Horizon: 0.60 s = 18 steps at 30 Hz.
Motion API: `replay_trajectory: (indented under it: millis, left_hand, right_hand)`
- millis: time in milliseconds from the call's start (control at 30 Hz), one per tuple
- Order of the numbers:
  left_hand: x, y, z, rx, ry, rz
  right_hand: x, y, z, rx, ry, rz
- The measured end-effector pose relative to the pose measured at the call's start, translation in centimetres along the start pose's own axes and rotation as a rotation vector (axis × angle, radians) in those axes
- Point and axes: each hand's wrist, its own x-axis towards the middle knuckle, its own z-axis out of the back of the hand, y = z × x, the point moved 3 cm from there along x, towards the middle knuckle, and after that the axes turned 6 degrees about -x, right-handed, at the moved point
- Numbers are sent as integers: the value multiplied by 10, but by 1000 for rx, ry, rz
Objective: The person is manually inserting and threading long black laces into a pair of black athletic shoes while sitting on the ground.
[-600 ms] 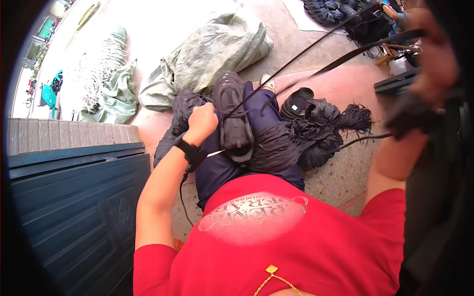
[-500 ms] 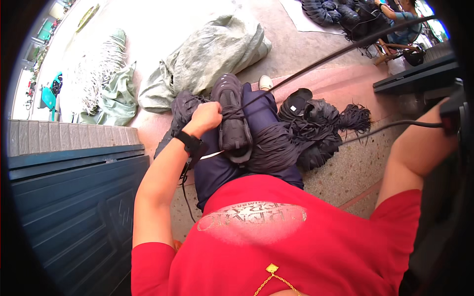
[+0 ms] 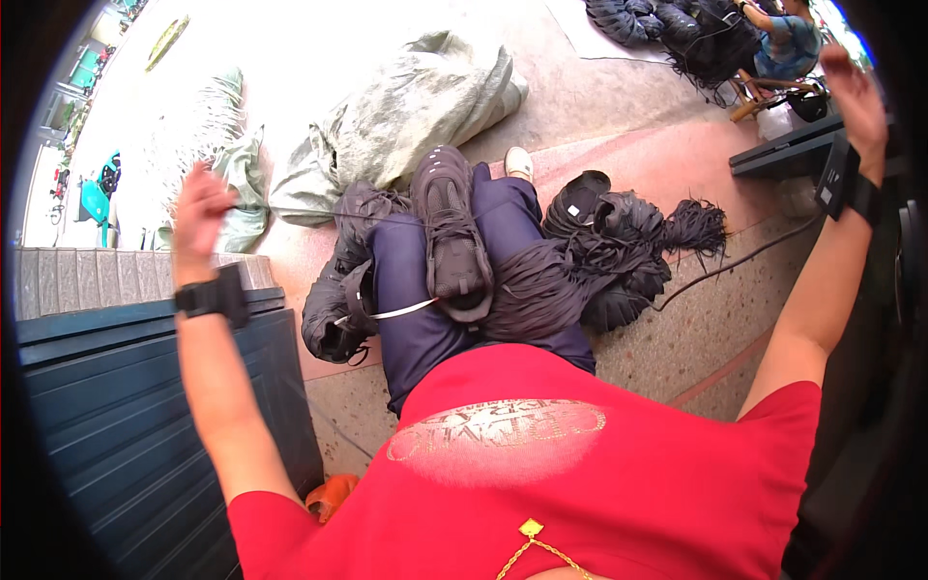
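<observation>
A black lace-up sneaker (image 3: 450,222) lies across my lap, its toe end pointing away from me and its laces threaded. A narrow white strip (image 3: 404,310) runs from its heel to another black shoe (image 3: 333,324) beside my left leg. My left hand (image 3: 201,213) is raised at the far left, smeared by motion. A faint thin line stretches from the sneaker toward it. My right hand (image 3: 855,101) is lifted at the upper right, fingers also blurred; I cannot make out anything in it. Black laces (image 3: 532,290) lie bundled over my right thigh.
More black shoes (image 3: 619,217) and a lace tassel (image 3: 696,230) lie right of my legs. A grey-green sack (image 3: 406,106) rests ahead. Blue panels (image 3: 145,406) stand at left, a dark ledge (image 3: 788,150) at right. Another person (image 3: 788,43) sits at the upper right.
My left hand has left the sneaker and swung out to the left. My right hand has come up into view at the right. The dark lace stretched toward the upper right no longer shows.
</observation>
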Motion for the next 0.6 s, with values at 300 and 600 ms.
replay_trajectory:
  millis: [300, 600]
  left_hand:
    - [-63, -133, 196, 190, -628, -59]
    - [-62, 169, -43, 520, 126, 562]
  right_hand:
    - [-2, -288, 46, -1325, -391, -190]
    - [-26, -520, 7, -1984, 177, -103]
